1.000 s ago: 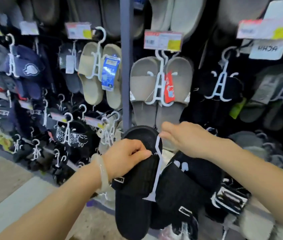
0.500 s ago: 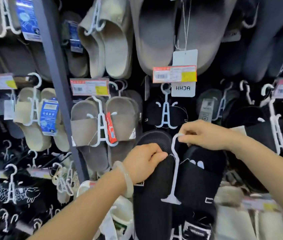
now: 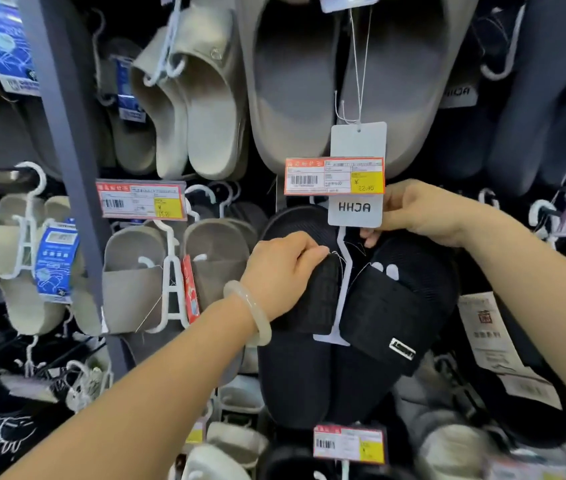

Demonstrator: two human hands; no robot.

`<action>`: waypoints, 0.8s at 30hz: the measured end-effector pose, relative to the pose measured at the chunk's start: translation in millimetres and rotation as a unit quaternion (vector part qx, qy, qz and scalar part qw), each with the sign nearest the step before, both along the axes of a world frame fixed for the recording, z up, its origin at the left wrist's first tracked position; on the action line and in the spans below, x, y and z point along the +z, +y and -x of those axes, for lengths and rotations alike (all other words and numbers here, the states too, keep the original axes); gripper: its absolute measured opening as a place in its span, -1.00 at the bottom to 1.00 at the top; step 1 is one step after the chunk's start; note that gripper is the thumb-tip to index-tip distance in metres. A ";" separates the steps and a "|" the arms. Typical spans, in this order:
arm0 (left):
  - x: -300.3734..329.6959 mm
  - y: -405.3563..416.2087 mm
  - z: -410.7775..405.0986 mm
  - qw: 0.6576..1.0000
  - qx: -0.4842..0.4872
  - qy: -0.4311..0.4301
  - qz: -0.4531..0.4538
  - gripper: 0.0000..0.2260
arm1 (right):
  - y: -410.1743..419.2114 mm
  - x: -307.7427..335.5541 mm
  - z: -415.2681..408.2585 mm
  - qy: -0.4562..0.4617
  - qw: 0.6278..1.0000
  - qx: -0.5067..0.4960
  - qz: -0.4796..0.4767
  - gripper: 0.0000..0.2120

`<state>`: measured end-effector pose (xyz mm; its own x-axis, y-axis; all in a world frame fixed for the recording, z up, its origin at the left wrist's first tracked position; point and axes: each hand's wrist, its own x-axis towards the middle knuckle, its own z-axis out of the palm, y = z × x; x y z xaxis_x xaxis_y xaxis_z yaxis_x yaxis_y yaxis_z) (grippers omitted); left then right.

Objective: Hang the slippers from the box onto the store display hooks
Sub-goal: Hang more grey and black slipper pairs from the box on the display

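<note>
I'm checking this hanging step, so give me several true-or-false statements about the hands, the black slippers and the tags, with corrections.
1. The left hand grips the strap of a black slipper. True.
2. The black slippers are clipped to a red hanger. False: the hanger is white.
3. The right hand holds the top of the pair beside the white HHJA tag. True.
4. The left wrist is bare. False: it wears a pale bangle.
5. The price label above the pair is plain blue. False: it is red-edged with a yellow patch.
</note>
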<state>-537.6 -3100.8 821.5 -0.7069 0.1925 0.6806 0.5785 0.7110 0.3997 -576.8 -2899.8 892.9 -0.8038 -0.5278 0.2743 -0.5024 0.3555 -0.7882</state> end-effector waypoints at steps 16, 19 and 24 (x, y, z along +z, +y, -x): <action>-33.8 -19.0 37.4 0.999 0.008 -0.015 0.029 -0.74 | -23.7 -10.3 16.0 0.060 0.995 -0.035 -0.072 -0.88; -27.8 -17.0 26.5 0.995 -0.013 0.094 -0.012 -0.66 | -12.2 -7.1 14.0 0.077 0.996 -0.032 0.032 -0.68; -7.7 -13.3 22.7 0.985 0.014 0.167 -0.029 -0.64 | -8.0 6.0 24.3 0.050 0.991 -0.019 0.126 -0.59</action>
